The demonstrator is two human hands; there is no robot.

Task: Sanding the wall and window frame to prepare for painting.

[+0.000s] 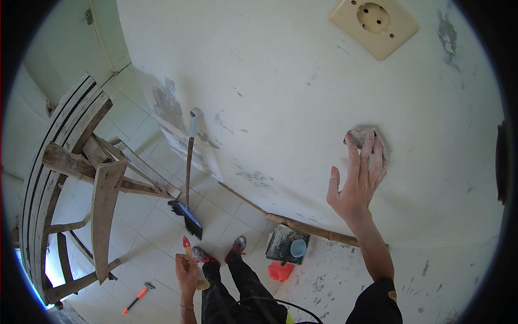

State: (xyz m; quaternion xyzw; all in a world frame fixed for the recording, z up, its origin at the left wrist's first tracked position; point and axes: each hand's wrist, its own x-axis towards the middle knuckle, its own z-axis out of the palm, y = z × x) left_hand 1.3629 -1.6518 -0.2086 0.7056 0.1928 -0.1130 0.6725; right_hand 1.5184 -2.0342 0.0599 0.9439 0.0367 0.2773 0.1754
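Note:
Against the white wall (280,108), my right hand (359,181) presses a folded grey piece of sandpaper (382,137) under its fingertips. The fingers are dusted white, and the thumb stands away from them. Low down beside my legs, my left hand (186,272) is closed around a paintbrush (186,244). The brush's red-tipped wooden handle points up out of the fist, and its pale bristles show below, near my trouser leg.
A wooden trestle bench (100,162) stands at the left. A broom (189,162) leans on the wall. Near my feet are a black tray (278,243) with a blue cup (298,248), a red container (280,271) and an orange-handled tool (138,298). A beige socket (373,24) sits above.

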